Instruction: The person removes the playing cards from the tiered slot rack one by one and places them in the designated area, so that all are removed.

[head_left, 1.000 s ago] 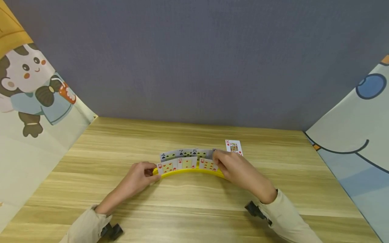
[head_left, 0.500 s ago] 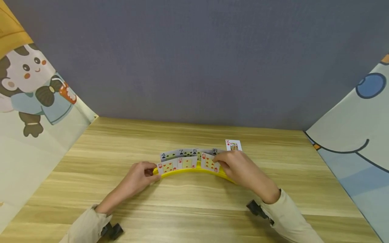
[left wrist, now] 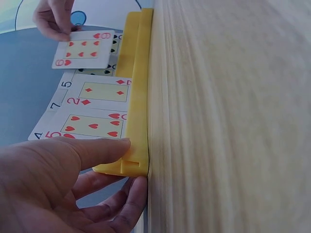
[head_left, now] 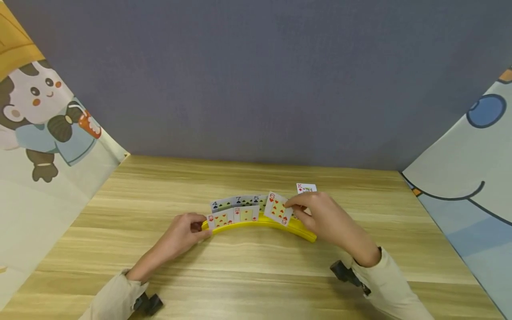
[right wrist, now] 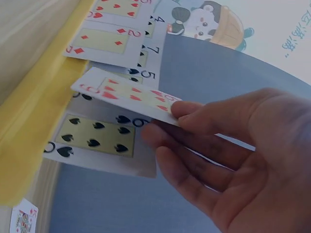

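My left hand [head_left: 182, 233] grips the left end of a curved yellow card holder [head_left: 296, 228], thumb in front and fingers behind and below, as the left wrist view shows. My right hand [head_left: 328, 220] pinches the six of hearts [right wrist: 131, 93] by its edge between thumb and fingers. That card is tilted and raised above the holder, in front of the six of spades [right wrist: 95, 138]. In the holder's front row stand the five of hearts [head_left: 220, 219] and the two of diamonds [head_left: 246, 214]. Behind them, partly covered, are the four [head_left: 222, 204], seven and five of spades.
A king of diamonds [head_left: 306, 186] lies face up on the wooden table [head_left: 240, 275] behind the right hand, which partly covers it. A grey-blue panel [head_left: 256, 89] closes off the back. Printed cartoon panels stand at both sides.
My right hand has drawn the six of hearts up out of the front row, and the card has tilted. The right hand has shifted rightward. The left hand has stayed on the holder.
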{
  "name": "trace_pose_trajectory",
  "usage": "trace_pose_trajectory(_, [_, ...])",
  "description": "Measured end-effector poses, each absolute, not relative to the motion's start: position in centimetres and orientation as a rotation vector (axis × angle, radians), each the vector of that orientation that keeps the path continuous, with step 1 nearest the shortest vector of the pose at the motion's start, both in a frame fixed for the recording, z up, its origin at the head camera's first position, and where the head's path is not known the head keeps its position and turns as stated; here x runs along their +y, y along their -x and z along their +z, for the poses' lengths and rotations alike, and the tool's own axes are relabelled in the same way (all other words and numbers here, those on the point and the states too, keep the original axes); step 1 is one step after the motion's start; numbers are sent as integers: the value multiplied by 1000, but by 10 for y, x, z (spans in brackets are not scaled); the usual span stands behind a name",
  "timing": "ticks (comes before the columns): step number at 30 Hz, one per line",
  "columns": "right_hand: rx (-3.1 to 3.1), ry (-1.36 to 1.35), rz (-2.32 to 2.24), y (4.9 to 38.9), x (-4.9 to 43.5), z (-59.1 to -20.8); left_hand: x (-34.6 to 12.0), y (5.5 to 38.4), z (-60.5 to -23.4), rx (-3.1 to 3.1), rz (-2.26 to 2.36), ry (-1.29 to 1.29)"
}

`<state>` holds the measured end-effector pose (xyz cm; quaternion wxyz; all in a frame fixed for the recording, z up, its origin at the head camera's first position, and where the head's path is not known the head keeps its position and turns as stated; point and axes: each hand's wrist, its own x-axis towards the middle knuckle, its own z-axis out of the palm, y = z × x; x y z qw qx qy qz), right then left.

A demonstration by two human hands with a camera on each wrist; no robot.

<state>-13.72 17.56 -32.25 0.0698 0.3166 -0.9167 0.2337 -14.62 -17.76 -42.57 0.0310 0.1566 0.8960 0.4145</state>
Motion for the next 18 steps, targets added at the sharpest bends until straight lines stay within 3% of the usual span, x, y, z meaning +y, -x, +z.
trace_pose_trajectory(18, [-2314, -911, 903, 146, 197, -314, -178, 148, -428, 2750, 1282, -482])
